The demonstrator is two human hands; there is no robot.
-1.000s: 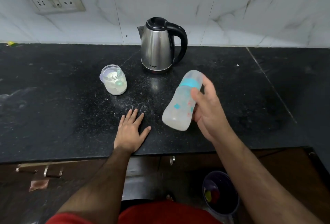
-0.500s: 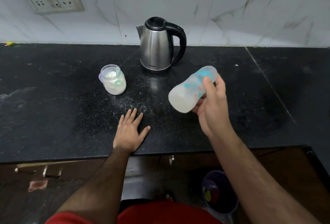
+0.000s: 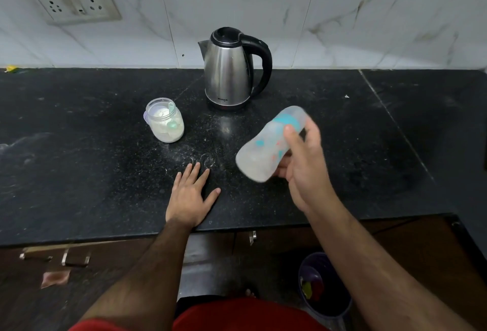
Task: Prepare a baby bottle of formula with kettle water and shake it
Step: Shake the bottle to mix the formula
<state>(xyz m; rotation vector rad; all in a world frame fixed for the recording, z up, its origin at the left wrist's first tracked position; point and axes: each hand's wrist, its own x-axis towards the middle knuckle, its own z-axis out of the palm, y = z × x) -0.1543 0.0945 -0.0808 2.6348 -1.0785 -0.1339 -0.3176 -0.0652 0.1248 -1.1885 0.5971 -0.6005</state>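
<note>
The right hand (image 3: 303, 170) grips the blurred baby bottle (image 3: 268, 146) tilted in the air above the table (image 3: 79, 172), its cap end toward the kettle (image 3: 229, 72) by the back edge. The left hand (image 3: 191, 196) lies flat, fingers spread, at the front edge.

The black counter (image 3: 79, 172) lies bare across the left and far right of the frame, open to a passing hand. At upper centre the kettle (image 3: 228, 69) stands against the wall, the powder jar (image 3: 165, 121) just lower left of it. The left hand (image 3: 189, 196) lies flat at centre; right of it the right hand (image 3: 303, 170) holds the tilted bottle (image 3: 268, 146) above the counter.
</note>
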